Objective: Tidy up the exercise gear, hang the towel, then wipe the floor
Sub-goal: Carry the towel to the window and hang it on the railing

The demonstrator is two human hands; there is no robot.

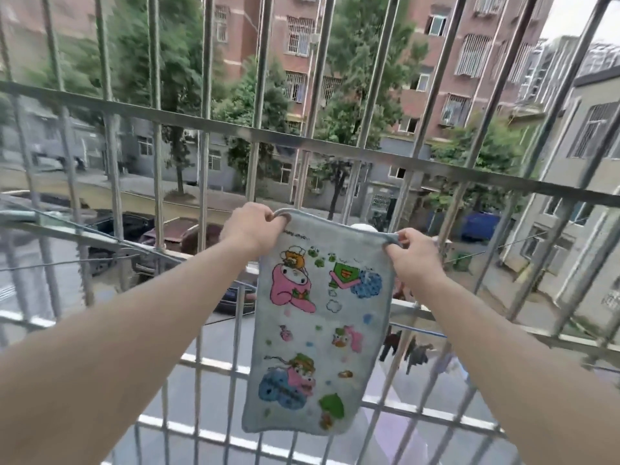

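Fingertips of both hands mostly hidden in the bunched top hem. Both bare forearms cropped at the lower frame edge, elbows out of view. Behind the top edge, only a rounded sliver of a white object (pixel 362 227) exposed; not identifiable. Left part of the view smeared by blur, with the parked cars (pixel 134 226) below reduced to dark shapes. Small print near the top hem, too small to read.

Grips the towel (pixel 318 330) at its top left corner with the left hand (pixel 251 229), fingers curled round the hem. Grips the top right corner with the right hand (pixel 414 260), fingers and thumb clenched on the gathered edge. Holds the towel up in the air in front of the window grille (pixel 201 120), long side vertical, lower end hanging free, top edge sagging slightly between the hands. Contact with any bar: cannot tell.

Towel material: soft pale blue-grey pile cloth, rectangular, rounded corners, bound hem, printed with cartoon figures in pink, blue, green and orange.

Grille material: dull silver metal, with upright round tubes crossing horizontal rails and a ladder-like bar floor beneath.

Beyond the bars: red-brown apartment blocks (pixel 469 62), leafy trees (pixel 362 62), dark clothes (pixel 412 350) hanging on a line below.
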